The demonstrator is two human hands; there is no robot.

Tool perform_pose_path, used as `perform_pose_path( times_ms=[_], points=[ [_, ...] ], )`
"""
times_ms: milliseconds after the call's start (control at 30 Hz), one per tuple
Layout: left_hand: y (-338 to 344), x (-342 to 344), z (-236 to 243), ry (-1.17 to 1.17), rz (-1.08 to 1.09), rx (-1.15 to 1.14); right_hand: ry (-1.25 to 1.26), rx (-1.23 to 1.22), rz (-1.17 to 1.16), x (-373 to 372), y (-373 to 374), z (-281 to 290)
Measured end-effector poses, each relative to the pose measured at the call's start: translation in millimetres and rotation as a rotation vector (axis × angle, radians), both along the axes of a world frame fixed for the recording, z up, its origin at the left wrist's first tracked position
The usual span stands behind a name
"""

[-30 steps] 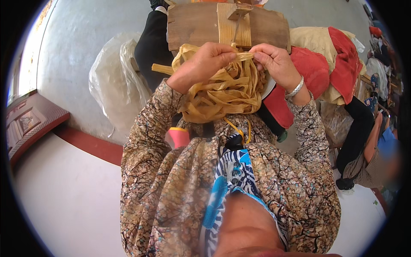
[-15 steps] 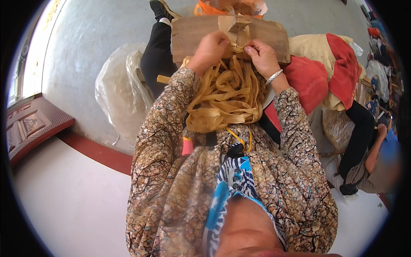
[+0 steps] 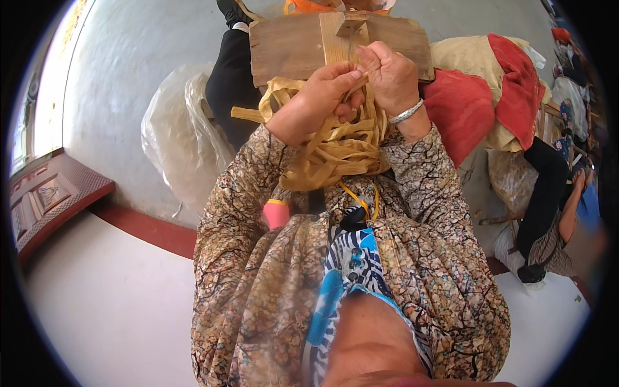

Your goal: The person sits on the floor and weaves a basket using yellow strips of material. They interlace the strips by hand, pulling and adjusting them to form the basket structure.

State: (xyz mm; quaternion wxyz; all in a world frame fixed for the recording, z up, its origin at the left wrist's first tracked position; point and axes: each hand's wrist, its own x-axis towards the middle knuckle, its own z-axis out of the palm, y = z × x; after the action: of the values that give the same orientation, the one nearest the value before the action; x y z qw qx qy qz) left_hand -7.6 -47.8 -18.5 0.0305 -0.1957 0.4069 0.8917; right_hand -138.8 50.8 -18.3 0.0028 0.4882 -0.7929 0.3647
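A heap of flat tan fibre strips [image 3: 335, 161] lies in my lap, with loops rising toward the wooden board [image 3: 284, 51] in front. Across the board's middle runs a paler slat [image 3: 331, 45] bearing a small wooden block [image 3: 351, 24]. My left hand [image 3: 325, 97] is closed with thumb and forefinger pinching a tan strip just below the slat. Beside it, at the slat's right edge, my right hand [image 3: 390, 74] has its fingers curled and pinched on the strip. The fingers hide most of the strip between them.
Beyond the board sits an orange-and-white plastic bag [image 3: 316, 6]. A clear plastic bag [image 3: 177, 122] lies on the floor at left. Red cloth [image 3: 458, 113] lies close by my right arm. Another person's arm [image 3: 570, 206] shows at far right. A carved wooden panel [image 3: 55, 190] stands at left.
Both hands have drawn back from the slat toward me and come close together. The tan strip ring seen at the slat is gone from there, and the hands now cover part of the heap.
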Motion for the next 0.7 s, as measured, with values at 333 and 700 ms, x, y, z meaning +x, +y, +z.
perform_pose_path(
  times_ms=[333,700],
  points=[
    [-10,11,-6,-0.09,0.086,-0.353,-0.046,-0.281,0.094,21,10,14],
    [-11,18,-2,-0.065,0.007,-0.706,0.019,0.295,0.01,-18,31,11]
  ],
)
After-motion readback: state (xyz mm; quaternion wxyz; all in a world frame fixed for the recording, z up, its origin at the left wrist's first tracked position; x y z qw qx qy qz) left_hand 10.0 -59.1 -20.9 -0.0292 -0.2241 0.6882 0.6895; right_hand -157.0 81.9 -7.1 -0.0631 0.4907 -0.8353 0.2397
